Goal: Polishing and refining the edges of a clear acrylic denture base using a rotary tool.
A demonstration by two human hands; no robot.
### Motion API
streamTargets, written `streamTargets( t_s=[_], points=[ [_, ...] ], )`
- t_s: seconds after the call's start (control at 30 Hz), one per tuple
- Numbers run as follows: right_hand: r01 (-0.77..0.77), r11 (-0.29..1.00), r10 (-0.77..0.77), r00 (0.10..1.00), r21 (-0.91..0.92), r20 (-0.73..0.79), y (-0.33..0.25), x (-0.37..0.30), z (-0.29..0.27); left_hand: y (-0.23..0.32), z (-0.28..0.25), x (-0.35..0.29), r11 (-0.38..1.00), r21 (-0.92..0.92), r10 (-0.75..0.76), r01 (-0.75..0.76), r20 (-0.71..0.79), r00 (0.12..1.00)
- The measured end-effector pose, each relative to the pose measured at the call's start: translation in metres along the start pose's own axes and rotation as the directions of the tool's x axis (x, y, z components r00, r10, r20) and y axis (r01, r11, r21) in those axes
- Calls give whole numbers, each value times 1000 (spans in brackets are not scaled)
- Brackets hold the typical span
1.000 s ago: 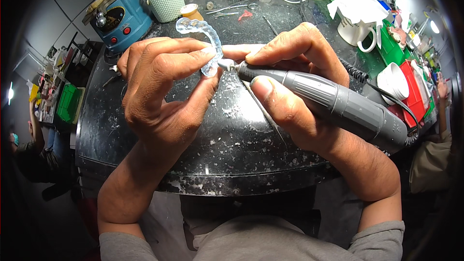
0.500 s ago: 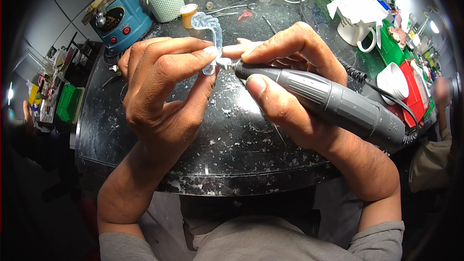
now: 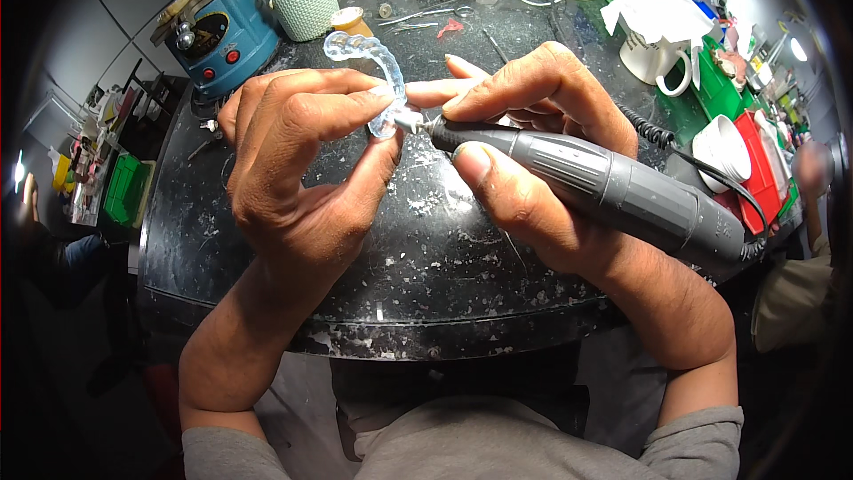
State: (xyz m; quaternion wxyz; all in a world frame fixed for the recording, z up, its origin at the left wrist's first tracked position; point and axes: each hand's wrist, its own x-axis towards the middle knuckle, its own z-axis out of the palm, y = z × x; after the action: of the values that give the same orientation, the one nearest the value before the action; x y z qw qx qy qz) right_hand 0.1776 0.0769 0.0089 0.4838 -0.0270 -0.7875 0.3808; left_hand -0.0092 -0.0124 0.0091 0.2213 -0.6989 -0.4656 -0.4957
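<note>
Head view: left hand (image 3: pixel 298 156) pinches a clear arched tray (image 3: pixel 387 67) between close-set fingers (image 3: pixel 333 114) above the bench (image 3: pixel 418 258), while right hand (image 3: pixel 555 138) wraps a handpiece (image 3: pixel 613 180) whose tip (image 3: pixel 411 119) probably wants light, even strokes.

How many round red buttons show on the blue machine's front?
2: the left red button and right red button, both low on the blue machine. Its far side is hidden.
</note>
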Motion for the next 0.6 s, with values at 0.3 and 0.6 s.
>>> streamTargets(
  t_s=[0.3,0.6],
  points=[
    [14,1000,-14,1000,-3,-1,2,0,0,0,1,-1,1000,6,-21,21,17,1000],
    [4,1000,-4,1000,4,2,0,-1,2,0,0,-2,999,26,-32,31,18,999]
  ],
)
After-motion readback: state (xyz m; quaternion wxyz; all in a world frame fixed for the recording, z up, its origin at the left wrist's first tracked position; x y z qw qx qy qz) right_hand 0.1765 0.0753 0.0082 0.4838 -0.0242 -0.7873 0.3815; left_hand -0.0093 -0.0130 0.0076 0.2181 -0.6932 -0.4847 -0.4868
